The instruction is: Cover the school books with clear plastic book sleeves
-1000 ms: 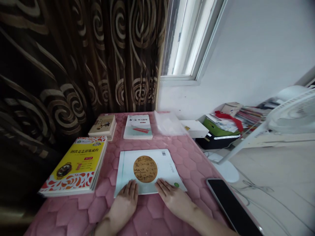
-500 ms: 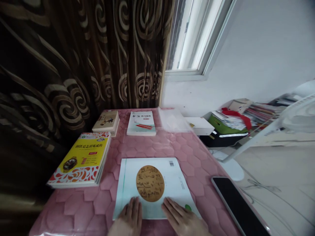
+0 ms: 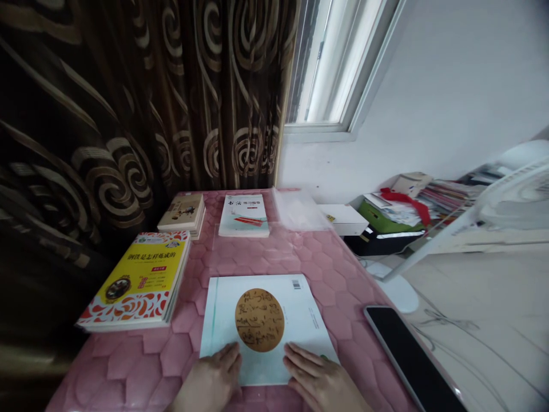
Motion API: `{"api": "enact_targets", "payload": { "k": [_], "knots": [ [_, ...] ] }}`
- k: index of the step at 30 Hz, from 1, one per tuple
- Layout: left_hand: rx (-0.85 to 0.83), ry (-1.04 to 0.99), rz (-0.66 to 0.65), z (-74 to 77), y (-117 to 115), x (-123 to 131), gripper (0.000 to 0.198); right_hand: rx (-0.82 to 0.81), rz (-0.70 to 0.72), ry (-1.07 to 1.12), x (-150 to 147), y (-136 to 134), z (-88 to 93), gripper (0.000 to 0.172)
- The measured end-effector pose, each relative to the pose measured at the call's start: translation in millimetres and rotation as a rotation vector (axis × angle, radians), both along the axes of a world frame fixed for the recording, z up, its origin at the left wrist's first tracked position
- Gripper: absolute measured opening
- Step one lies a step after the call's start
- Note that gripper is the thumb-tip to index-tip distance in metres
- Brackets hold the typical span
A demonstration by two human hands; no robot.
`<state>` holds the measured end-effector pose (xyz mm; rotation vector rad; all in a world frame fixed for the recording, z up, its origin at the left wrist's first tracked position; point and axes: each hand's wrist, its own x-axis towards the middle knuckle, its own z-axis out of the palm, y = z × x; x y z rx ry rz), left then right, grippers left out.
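Note:
A pale blue-white book [image 3: 295, 320] lies flat in front of me on the pink cushioned table cover [image 3: 141, 366]. Its upper face carries a brown disc with dark brush script and a barcode in the far right corner. My left hand [image 3: 212, 377] rests on the near left part of the book, its fingers slightly bent and holding nothing. On the near right part lies my right hand [image 3: 319, 375], open, fingers stretched over the cover beside the disc.
On the left are a yellow book stack [image 3: 141, 274] and a smaller tan stack [image 3: 182, 213]. White books [image 3: 244, 216] and clear plastic film [image 3: 300, 210] lie at the back. A phone [image 3: 412, 355] sits along the right edge. Beyond stands a white fan [image 3: 446, 229].
My left hand has shifted slightly and its fingers are more bent than before. The right hand stays on the book. The whole view has moved a little.

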<state>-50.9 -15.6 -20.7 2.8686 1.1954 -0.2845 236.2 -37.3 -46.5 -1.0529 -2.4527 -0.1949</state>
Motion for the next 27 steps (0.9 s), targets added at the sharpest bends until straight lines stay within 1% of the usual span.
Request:
{"api": "enact_targets", "payload": {
  "k": [4,7,10,13,16,19,22,24,27],
  "knots": [
    [0.002,-0.005,-0.011,7.5,3.4,1.5,0.046,-0.104,0.017,-0.001,0.3,1.9,14.0,0.027],
    [-0.015,-0.045,0.009,13.3,4.5,3.5,0.044,-0.183,0.016,0.015,-0.6,2.4,27.4,0.027],
    [-0.036,-0.086,0.028,18.1,4.4,4.8,0.040,-0.235,0.003,0.043,-3.0,2.6,34.8,0.028],
    [-0.052,-0.120,0.072,24.1,5.3,4.2,0.035,-0.240,-0.021,0.090,-5.9,3.6,34.9,0.029],
    [-0.074,-0.177,0.128,35.1,8.6,3.8,0.029,-0.191,-0.033,0.109,-7.6,6.3,32.2,0.031],
    [-0.120,-0.232,0.209,50.2,14.3,7.0,0.028,-0.151,-0.054,0.062,-8.0,10.9,31.6,0.025],
    [-0.154,-0.282,0.294,62.5,21.6,10.6,0.024,-0.154,-0.104,-0.013,-7.4,17.9,33.2,0.022],
    [-0.161,-0.346,0.320,66.6,26.7,9.1,0.019,-0.166,-0.144,-0.051,-6.6,23.9,33.9,0.022],
    [-0.171,-0.432,0.352,67.6,33.9,-1.2,0.015,-0.187,-0.193,-0.022,-5.3,35.0,32.9,0.022]
  ]
}}
